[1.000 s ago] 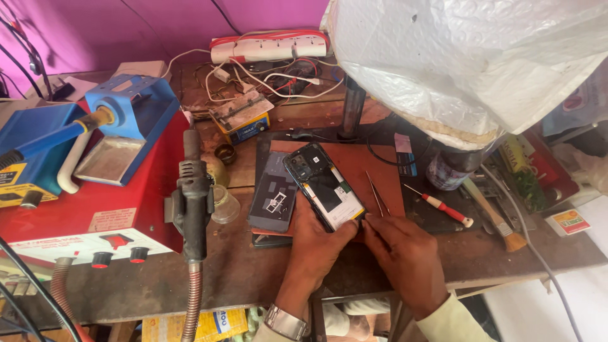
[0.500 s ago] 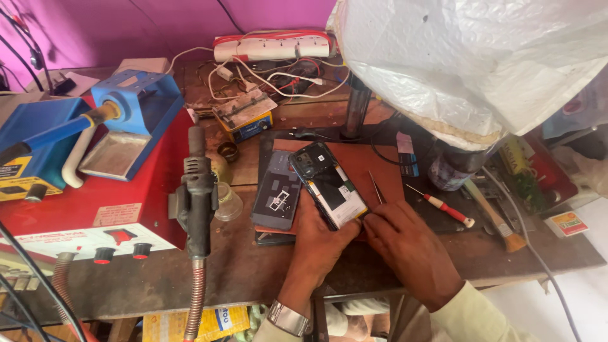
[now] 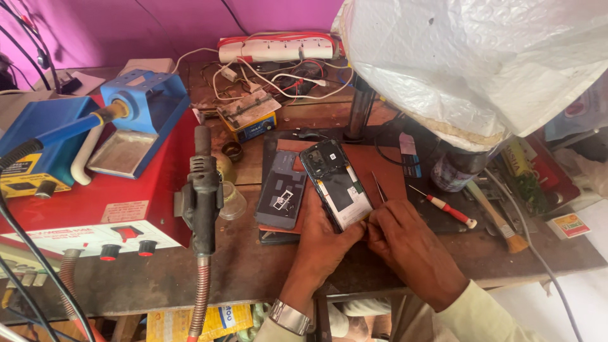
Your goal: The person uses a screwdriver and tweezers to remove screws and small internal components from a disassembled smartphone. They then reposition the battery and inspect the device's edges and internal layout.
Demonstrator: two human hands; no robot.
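- My left hand [image 3: 323, 244] grasps the opened phone [image 3: 335, 185] from below, thumb against its near edge, holding it tilted with its bared insides facing up.
- My right hand [image 3: 408, 244] is pinched at the phone's lower right corner, fingertips bunched against the frame; whether anything small sits between them I cannot tell.
- The phone lies over a reddish-brown work mat [image 3: 380, 166], its top end pointing away from me toward the black pole of a stand [image 3: 360, 109].
- Just left of the phone, a dark back cover [image 3: 282, 197] rests flat on the same mat, touching or nearly touching the phone's side.
- Tweezers [image 3: 379, 187] lie on the mat just beyond my right knuckles.
- Farther right, a small screwdriver with a red and white handle [image 3: 446, 208] lies on a dark pad, and beside it a wooden-handled brush [image 3: 497, 218].
- A hot-air wand [image 3: 201, 190] stands in its holder to the left of the mat, its ribbed hose hanging down past the bench edge.
- Behind it sits a red station box [image 3: 95, 209] carrying a blue soldering-iron stand [image 3: 136, 123].
- At the back of the wooden bench [image 3: 253, 266] is a white power strip [image 3: 278, 48] amid tangled wires.
- A white plastic sheet [image 3: 468, 60] drapes over something at the upper right.
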